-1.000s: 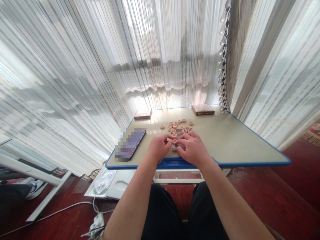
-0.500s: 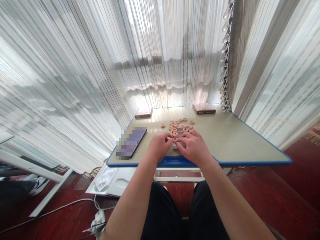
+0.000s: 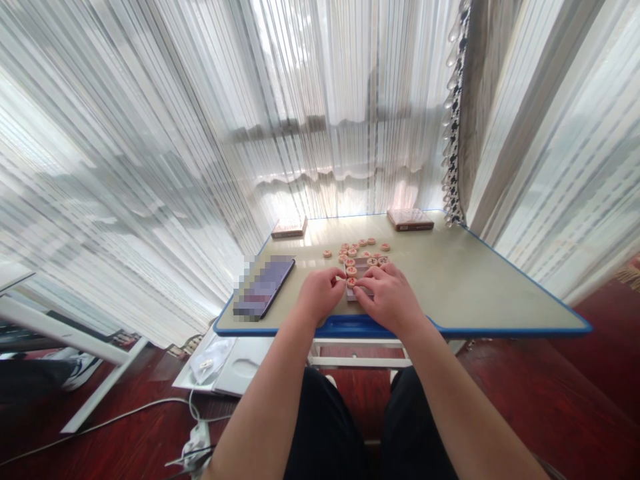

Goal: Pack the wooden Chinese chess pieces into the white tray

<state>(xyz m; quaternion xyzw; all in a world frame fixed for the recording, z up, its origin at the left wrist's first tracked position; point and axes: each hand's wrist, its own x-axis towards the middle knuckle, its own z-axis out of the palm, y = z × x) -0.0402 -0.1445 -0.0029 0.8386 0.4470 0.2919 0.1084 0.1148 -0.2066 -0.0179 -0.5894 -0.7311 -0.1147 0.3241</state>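
Note:
A small shallow box [image 3: 353, 297] stands near the table's front edge, with round wooden Chinese chess pieces in it. Down its left side run red-marked pieces, the nearest one [image 3: 351, 283] between my two hands. At the box's far right are two dark-marked pieces, one of them a chess piece [image 3: 373, 261]. My left hand [image 3: 324, 292] is curled at the left edge, thumb and forefinger close together; what they grip is hidden. My right hand [image 3: 390, 292] bends over the box's right part, its thumb and fingertips at the nearest red-marked piece.
Loose chess pieces [image 3: 353, 253] lie scattered beyond the box on the pale table [image 3: 475, 287]. Two flat boxes, a left one [image 3: 289, 227] and a right one [image 3: 411, 219], lie at the back. A tablet-like device [image 3: 267, 287], partly pixelated, lies left. Cables and a power strip [image 3: 197, 440] are on the floor.
The view has shifted slightly, moving everything a little down and right in the picture. Both hands keep nearly the same pose at the box, and the pieces look unmoved.

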